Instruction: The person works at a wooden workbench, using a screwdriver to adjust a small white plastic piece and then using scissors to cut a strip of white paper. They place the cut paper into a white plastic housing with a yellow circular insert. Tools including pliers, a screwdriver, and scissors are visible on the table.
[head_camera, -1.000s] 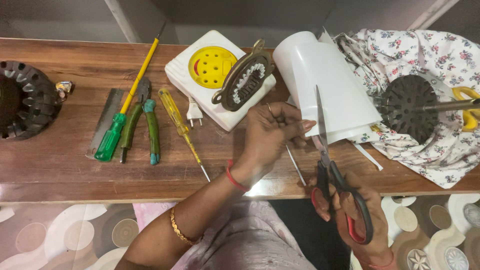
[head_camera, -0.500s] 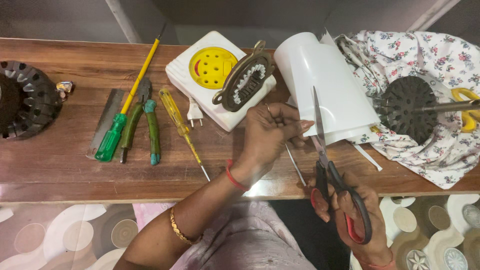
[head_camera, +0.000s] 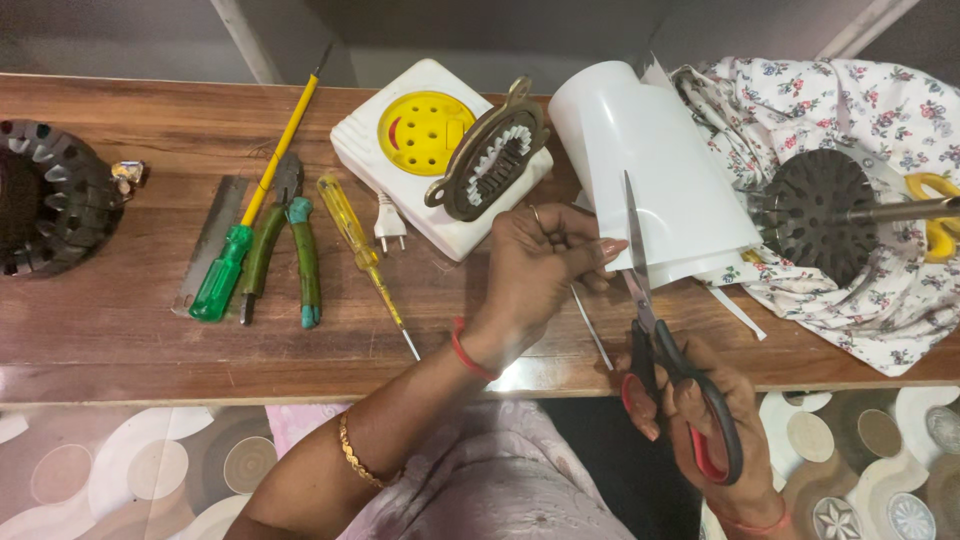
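I see the white sheet, curled, lying on the wooden table btwn the white socket box and the floral cloth; scissors w/ blades nearly shut point up at its near edge. My right hand has fingers through the red/black handles, closed on them; left hand pinches the sheet's edge, fingers curled tight. Left of that: yellow tester screwdriver, green pliers.

Brown wooden worktop catching a soft sheen, grey wall behind, circle-patterned floor showing underneath.
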